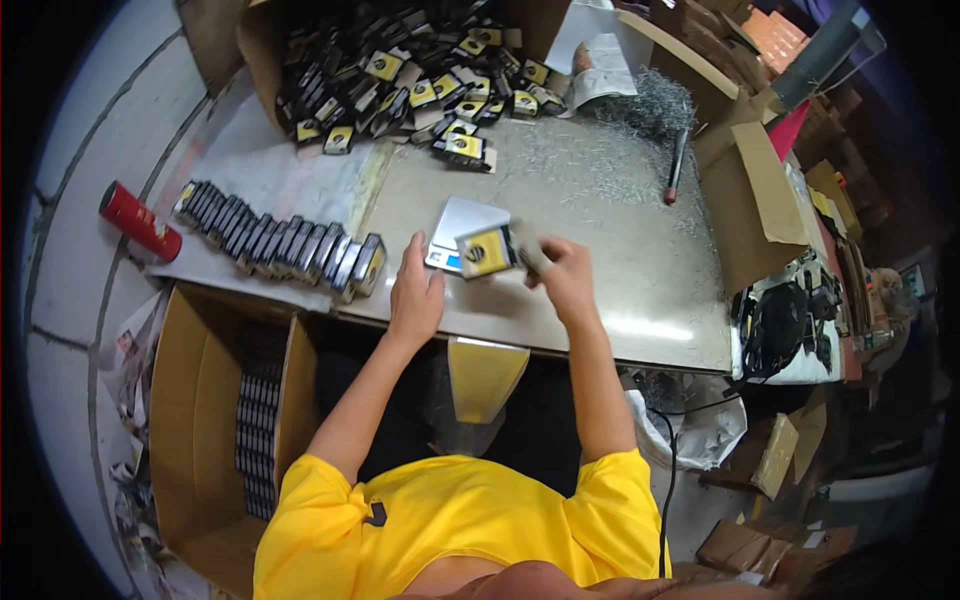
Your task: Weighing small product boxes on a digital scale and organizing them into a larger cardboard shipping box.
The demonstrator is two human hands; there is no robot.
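"On the table (620,300), what lies round the scale (468,215)?"

"One box (487,252), yellow and black, shows tilted over its front part, toward five o'clock. I can't tell if it rests there or is in the air"

"And the hands?"

"They are apart. The left hand (413,300) sits at seven o'clock from the scale, right beside its near corner, thumb spread from the fingers, with nothing seen in it"

"What about the right hand (563,275)?"

"At four o'clock from the scale, fingers bent toward the box's right end. Blur covers the tips, so I can't tell whether they clamp anything"

"Any more boxes?"

"Plenty. A row (275,245) stands on edge at nine o'clock, with a red can (140,222) beyond it. A loose heap (420,90) lies at eleven o'clock"

"And at two o'clock?"

"A pile of small metal bits (650,108), strays scattered across the table"
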